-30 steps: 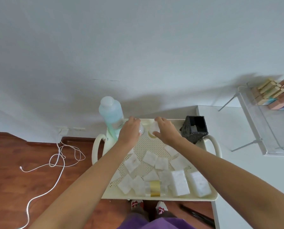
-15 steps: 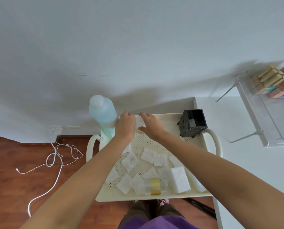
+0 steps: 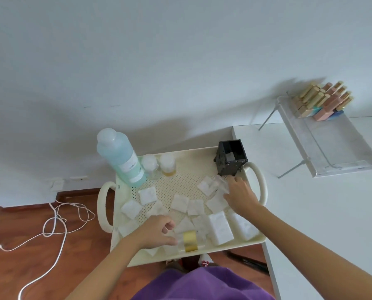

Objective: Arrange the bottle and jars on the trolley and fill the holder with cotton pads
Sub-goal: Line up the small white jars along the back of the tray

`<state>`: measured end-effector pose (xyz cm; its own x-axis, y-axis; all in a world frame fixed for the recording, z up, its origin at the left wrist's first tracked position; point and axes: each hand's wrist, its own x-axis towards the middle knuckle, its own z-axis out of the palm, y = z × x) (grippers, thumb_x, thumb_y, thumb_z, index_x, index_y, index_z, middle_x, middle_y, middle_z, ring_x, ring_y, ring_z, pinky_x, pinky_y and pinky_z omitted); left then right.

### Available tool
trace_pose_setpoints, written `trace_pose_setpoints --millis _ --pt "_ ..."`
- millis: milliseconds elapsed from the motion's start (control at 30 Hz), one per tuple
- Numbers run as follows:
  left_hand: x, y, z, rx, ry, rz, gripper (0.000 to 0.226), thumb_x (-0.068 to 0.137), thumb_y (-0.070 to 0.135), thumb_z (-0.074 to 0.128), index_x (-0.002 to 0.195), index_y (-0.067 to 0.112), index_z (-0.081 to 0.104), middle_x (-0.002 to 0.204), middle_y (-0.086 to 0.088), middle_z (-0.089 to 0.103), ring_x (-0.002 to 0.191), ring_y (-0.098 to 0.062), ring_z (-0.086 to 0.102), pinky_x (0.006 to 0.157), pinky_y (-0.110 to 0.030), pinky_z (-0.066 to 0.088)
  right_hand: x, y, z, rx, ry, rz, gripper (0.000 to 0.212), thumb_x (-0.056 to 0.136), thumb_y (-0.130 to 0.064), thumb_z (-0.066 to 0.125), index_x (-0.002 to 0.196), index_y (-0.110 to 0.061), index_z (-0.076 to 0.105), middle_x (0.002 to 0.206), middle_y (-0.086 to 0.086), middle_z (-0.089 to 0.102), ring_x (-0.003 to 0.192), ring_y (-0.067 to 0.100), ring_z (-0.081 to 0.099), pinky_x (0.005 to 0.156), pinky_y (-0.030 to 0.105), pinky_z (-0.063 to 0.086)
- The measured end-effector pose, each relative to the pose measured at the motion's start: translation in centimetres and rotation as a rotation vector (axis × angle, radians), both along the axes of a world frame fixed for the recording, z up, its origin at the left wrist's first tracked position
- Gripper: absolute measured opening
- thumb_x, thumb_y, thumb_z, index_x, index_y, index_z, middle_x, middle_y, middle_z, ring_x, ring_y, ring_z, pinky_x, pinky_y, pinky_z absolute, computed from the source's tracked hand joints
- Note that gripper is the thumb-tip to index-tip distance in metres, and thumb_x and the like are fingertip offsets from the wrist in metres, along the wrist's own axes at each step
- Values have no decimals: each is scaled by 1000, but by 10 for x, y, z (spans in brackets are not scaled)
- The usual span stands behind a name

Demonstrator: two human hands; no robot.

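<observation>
The trolley (image 3: 181, 185) has a cream top tray, perforated with fine holes and raised at the rim, with a looped handle at each end. At its far left corner stands the bottle (image 3: 121, 158), a tall translucent plastic one of pale blue liquid with a white label. Just beside it stand two small round jars (image 3: 159, 166), clear with frosted white lids, one showing yellowish contents.

The holder (image 3: 231, 158), a black box open at the top, sits at the far right corner. Square white cotton pads (image 3: 179, 202), soft and fibrous, lie scattered flat over the tray, and two thick wrapped stacks (image 3: 220, 228) lie near the front.

The left hand (image 3: 158, 233) rests with loosely curled fingers beside a clear jar with a gold band (image 3: 190, 241) lying on its side, holding nothing. The right hand (image 3: 240, 197) is spread over the pads below the holder, fingertips on what looks like a clear wrapper, though the blur leaves any grip uncertain.
</observation>
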<state>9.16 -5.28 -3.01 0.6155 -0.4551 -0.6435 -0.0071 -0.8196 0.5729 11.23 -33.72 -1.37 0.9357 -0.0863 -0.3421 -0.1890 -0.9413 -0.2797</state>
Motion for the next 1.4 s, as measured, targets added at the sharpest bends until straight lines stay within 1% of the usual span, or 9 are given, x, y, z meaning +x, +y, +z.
trace_pose_setpoints --millis 100,233,367,567,667,767,900,1100,1400 --pt "-15 2 -10 5 9 14 52 67 40 77 113 20 62 112 4 63 100 -11 59 87 -22 49 -11 -7 -13 -14 82 -33 39 90 -21 61 121 -4 44 114 13 56 106 28 54 82 32 46" --pt "-21 2 -14 29 -10 22 51 67 34 77 114 20 62 110 6 63 94 -11 57 79 -16 45 -13 -9 -21 -41 77 -72 40 89 -19 63 120 -6 40 103 11 60 102 29 56 64 32 42" --pt "-22 3 -15 37 -48 10 52 64 40 76 112 22 61 108 8 62 93 -9 56 79 -18 45 -14 -9 -24 -77 77 -87 41 85 -8 61 117 -8 36 87 8 57 83 25 55 54 33 44" --pt "-20 6 7 -102 -114 108 46 66 40 78 107 25 61 106 8 56 89 -6 57 80 -21 53 -20 -7 -5 72 -10 -101 31 88 -15 60 109 -8 37 83 7 54 69 24 58 46 25 35" --pt "-3 5 35 -166 -193 150 48 69 38 80 112 24 63 107 8 56 88 -7 60 77 -20 55 -15 -6 17 120 -131 -49 32 88 -19 63 109 -9 41 101 12 58 81 27 60 61 29 46" --pt "27 -2 66 -202 -341 181 52 70 31 81 117 21 62 110 6 56 91 -8 59 81 -21 54 -3 -1 41 100 -197 32 38 85 -21 67 114 -10 44 104 10 57 92 27 57 75 32 48" --pt "78 -23 88 -225 -577 216 53 71 22 80 120 19 61 111 1 57 93 -17 59 83 -28 53 28 11 67 83 -276 146 40 84 -15 66 119 -8 48 105 8 57 95 26 54 77 37 50" --pt "132 -65 78 -67 -710 97 51 72 19 77 120 14 58 114 -4 63 97 -24 59 85 -35 51 87 30 67 -66 -283 312 29 79 3 65 105 -4 57 103 11 57 89 27 58 75 33 50" --pt "160 -86 35 178 -791 -76 45 78 28 71 120 19 58 113 0 62 99 -22 59 90 -37 36 113 42 34 -379 -223 444 15 82 -14 67 96 -13 62 92 2 66 92 24 60 97 38 35"
